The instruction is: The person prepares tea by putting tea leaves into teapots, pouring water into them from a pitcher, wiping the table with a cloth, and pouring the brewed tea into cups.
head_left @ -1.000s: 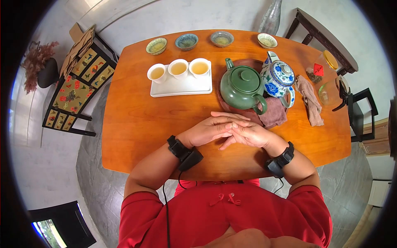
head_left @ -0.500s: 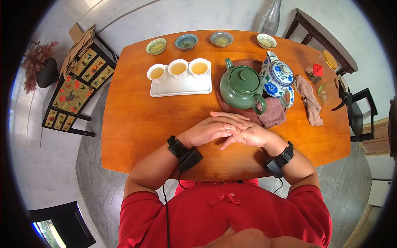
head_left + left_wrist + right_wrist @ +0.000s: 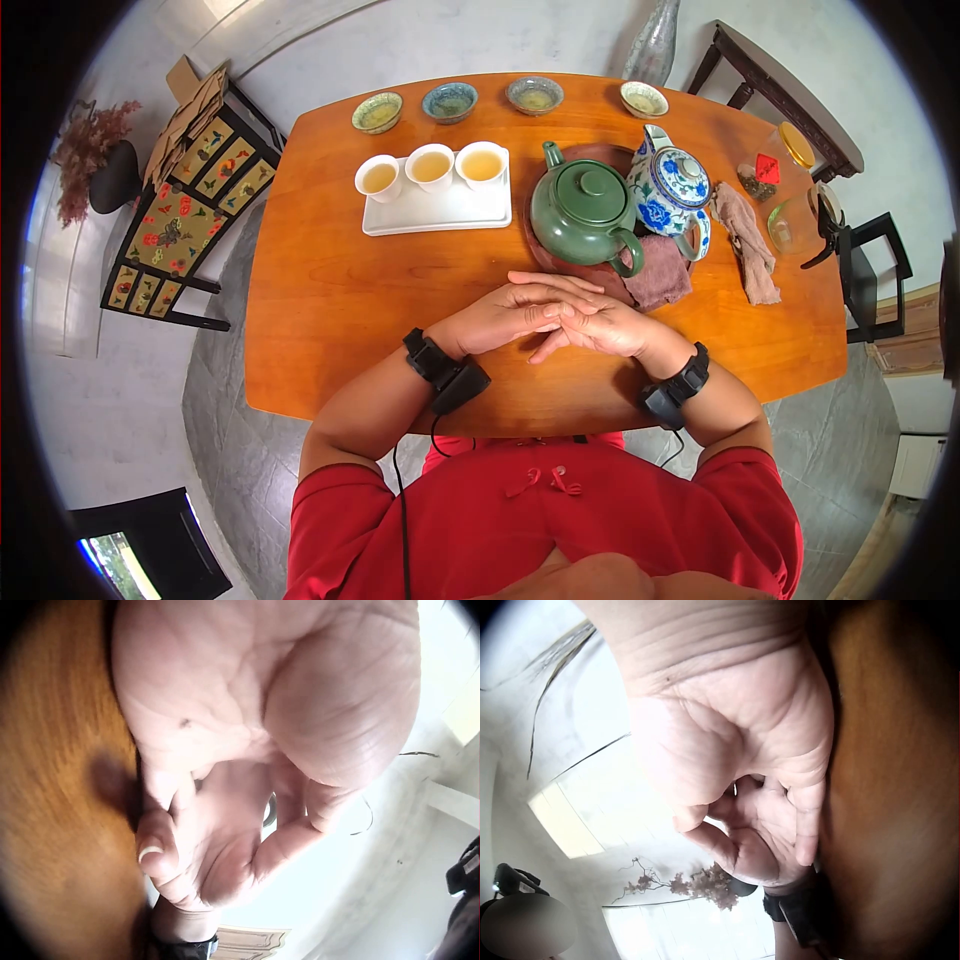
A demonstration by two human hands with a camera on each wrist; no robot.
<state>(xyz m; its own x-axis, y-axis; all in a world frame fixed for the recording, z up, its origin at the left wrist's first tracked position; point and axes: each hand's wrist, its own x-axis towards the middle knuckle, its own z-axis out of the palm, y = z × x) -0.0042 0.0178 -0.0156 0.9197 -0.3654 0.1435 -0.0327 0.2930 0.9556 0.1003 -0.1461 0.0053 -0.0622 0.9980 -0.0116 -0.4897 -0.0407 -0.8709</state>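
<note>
In the head view the left hand [image 3: 492, 318] and right hand [image 3: 612, 326] meet near the table's front edge, fingers loosely laced and overlapping. Both wrist views show a palm close up, the left hand [image 3: 262, 682] and the right hand [image 3: 735, 720], with relaxed fingers touching the other hand. Neither holds an object. Just beyond them stand a green teapot [image 3: 585, 210] and a blue-and-white teapot [image 3: 665, 190] on a round brown tray [image 3: 602, 153], beside a folded brown cloth [image 3: 660, 275]. A white tray [image 3: 440, 210] bears three white cups of pale yellow liquid [image 3: 380, 180].
Several small bowls [image 3: 450, 102] line the table's [image 3: 330, 300] far edge. A second cloth [image 3: 743, 240] and two glass jars [image 3: 790, 222] are at the right. A decorated cabinet [image 3: 180, 225] stands left of the table, and a black chair [image 3: 880, 280] right.
</note>
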